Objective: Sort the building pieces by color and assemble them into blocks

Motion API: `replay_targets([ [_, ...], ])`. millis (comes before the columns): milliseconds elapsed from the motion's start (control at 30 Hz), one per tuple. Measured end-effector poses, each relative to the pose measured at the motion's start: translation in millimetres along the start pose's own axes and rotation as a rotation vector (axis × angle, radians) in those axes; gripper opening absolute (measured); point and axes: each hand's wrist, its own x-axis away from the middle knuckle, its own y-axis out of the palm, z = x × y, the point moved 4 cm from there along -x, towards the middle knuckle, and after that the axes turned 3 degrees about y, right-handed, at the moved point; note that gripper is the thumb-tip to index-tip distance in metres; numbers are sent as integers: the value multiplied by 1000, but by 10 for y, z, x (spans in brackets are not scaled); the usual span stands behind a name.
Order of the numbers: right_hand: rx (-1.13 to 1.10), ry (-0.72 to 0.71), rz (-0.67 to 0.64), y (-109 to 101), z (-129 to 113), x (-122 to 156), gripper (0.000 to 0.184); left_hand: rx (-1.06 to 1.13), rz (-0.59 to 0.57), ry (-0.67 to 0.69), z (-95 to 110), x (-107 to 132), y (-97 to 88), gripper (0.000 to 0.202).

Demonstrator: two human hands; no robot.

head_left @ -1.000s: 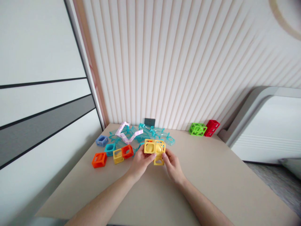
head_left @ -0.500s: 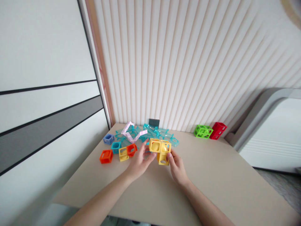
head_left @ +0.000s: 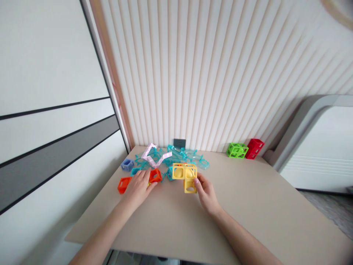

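Note:
My right hand [head_left: 206, 191] grips an L-shaped piece of joined yellow cube-frame blocks [head_left: 190, 173] by its right side, holding it up over the table's middle. To the left, my left hand [head_left: 139, 184] closes over a single yellow cube block [head_left: 149, 183], most of which is hidden under the fingers and thumb. Touching or very near those fingertips is an orange-red cube block [head_left: 156, 175]. Another orange block [head_left: 124, 184] and a partly covered teal block [head_left: 135, 171] lie beside this hand.
A blue-violet block [head_left: 127, 165] sits at the table's left edge. Translucent teal track pieces [head_left: 187, 154] and a pale lilac zigzag piece [head_left: 154, 158] lie along the wall. Joined green blocks [head_left: 237, 150] and a red block stack [head_left: 254, 148] stand at the back right.
My left hand has let go of the yellow L-shaped piece and moved left onto the single yellow block. My right hand still holds the piece in about the same spot.

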Motion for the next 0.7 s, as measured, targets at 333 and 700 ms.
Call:
replay_targets([
  [333, 31, -9, -2, 19, -17, 16, 54, -91, -37, 1, 76, -56, 59, 31],
  [700, 31, -11, -5, -5, 8, 12, 52, -74, -30, 44, 47, -86, 95, 47],
])
